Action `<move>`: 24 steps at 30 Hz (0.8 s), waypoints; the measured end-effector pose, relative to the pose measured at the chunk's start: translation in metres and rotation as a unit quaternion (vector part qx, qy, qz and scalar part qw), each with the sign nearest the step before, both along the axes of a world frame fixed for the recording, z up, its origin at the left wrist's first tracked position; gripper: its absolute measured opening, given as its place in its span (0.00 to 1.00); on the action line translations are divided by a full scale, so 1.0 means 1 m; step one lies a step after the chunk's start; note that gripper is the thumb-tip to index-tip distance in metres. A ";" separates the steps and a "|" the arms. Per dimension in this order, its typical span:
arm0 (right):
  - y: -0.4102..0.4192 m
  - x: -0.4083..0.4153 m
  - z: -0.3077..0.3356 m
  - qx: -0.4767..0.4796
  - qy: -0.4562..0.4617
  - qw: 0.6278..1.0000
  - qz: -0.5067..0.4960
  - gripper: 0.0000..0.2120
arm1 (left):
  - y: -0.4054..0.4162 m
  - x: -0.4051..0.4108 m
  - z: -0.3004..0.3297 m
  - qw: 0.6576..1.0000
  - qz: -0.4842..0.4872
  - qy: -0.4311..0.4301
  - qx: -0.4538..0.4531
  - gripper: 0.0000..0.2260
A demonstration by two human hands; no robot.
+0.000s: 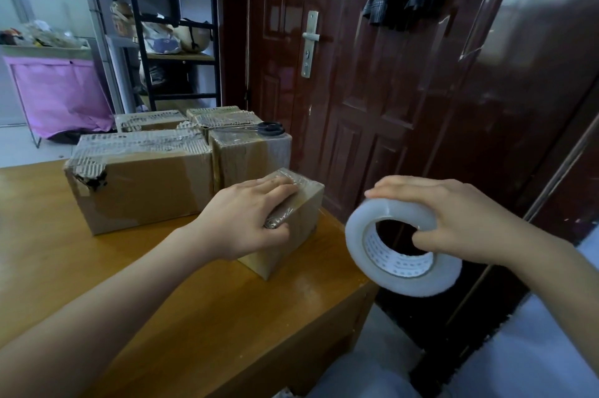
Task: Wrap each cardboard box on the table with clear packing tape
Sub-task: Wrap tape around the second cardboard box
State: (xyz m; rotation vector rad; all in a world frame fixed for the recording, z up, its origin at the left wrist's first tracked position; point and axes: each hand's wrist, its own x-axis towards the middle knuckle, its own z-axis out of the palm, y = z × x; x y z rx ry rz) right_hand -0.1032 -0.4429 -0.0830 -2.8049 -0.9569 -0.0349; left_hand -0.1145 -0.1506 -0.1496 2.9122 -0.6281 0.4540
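A small cardboard box stands near the right edge of the wooden table, its top glossy with clear tape. My left hand lies flat on that top, thumb hooked over the near side, pressing it down. My right hand holds a large roll of clear packing tape in the air just right of the box, beyond the table's edge, fingers through the core. A faint strip of tape seems to run from the roll to the box. Several bigger boxes stand behind.
Black scissors lie on top of a taped box behind the small one. A dark red door stands close on the right. A black shelf rack and a pink bin are at the back left.
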 end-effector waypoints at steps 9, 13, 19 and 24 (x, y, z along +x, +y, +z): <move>0.015 -0.001 0.013 -0.100 0.003 0.995 0.011 0.36 | -0.009 0.004 0.016 0.990 0.051 0.124 -0.052 0.33; 0.011 -0.003 0.016 -0.065 -0.002 0.998 0.006 0.37 | -0.014 0.003 0.016 0.973 0.070 0.099 -0.197 0.26; 0.018 0.006 0.043 0.013 -0.028 1.000 -0.003 0.37 | -0.010 0.007 0.017 0.758 0.069 0.246 -0.601 0.13; 0.044 0.015 0.039 0.005 -0.012 1.000 0.002 0.38 | -0.004 0.013 0.007 0.710 0.076 0.279 -0.642 0.15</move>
